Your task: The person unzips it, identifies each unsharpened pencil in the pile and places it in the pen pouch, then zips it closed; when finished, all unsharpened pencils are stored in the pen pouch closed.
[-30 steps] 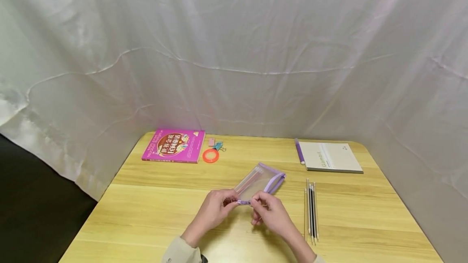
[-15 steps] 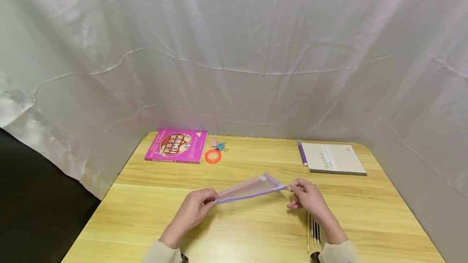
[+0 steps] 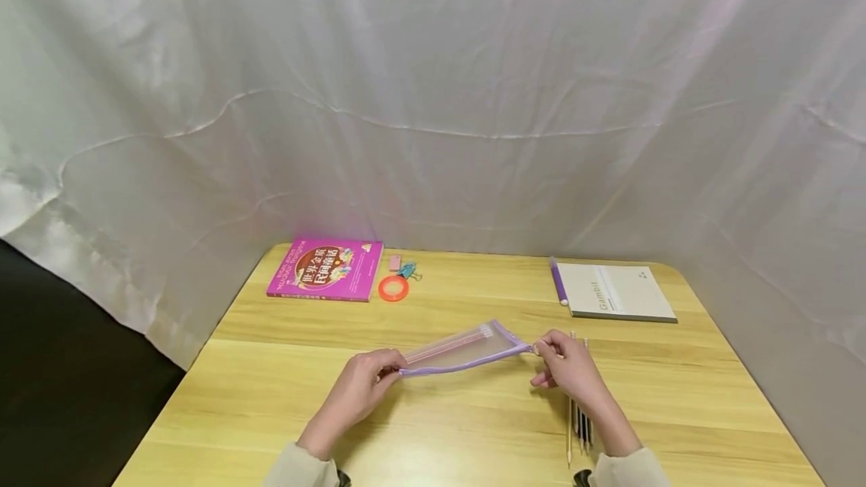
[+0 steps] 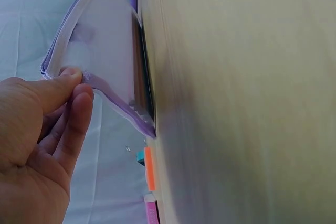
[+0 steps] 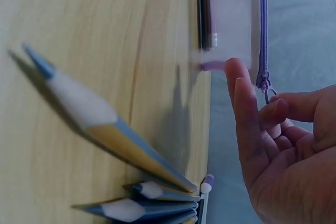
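Note:
A translucent mesh pencil case [image 3: 455, 352] with purple trim is stretched between both hands, tilted above the table. My left hand [image 3: 361, 385] pinches its left corner between thumb and forefinger. At the opposite end, my right hand [image 3: 571, 367] pinches the ring of the zipper pull [image 5: 268, 86]. The zipper slider sits at that end, and the purple zipper line runs straight along the top edge. Several pencils [image 5: 212, 22] show through the case wall. Loose sharpened pencils [image 3: 580, 427] lie on the table under my right forearm, which partly hides them.
A pink book [image 3: 326, 270] lies at the back left. Beside it are a pink eraser [image 3: 395, 263], a teal binder clip [image 3: 407, 270] and an orange tape roll [image 3: 382, 288]. A notebook [image 3: 619, 291] and a purple pen [image 3: 558, 282] lie back right. Grey curtains surround the table.
My right hand has moved right with the zipper pull, away from my left hand, which shifted slightly left. The case's gaping opening has closed along its edge. Little differs over the last half second.

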Demonstrator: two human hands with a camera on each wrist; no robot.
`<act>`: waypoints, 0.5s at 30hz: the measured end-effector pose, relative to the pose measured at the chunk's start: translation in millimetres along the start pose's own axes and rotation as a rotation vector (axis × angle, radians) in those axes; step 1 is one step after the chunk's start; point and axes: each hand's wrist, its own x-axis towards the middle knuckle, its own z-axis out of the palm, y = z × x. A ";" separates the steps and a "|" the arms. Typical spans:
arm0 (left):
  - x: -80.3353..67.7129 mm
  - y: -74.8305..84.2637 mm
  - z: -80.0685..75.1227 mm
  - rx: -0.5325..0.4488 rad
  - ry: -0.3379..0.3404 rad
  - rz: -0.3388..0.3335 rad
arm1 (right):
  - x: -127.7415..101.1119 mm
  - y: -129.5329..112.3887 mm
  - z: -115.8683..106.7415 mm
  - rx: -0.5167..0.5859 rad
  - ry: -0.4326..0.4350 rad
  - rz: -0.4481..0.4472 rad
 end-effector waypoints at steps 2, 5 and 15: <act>-0.3 0.2 -0.1 -0.006 -0.007 -0.008 | -0.7 -0.5 -0.1 -0.002 -0.004 0.004; -0.2 0.1 -0.4 -0.008 -0.013 -0.015 | -1.9 -1.9 0.3 -0.001 0.002 0.013; 0.5 -0.8 -0.7 -0.044 0.004 -0.031 | -1.8 -5.7 3.4 0.052 0.033 -0.039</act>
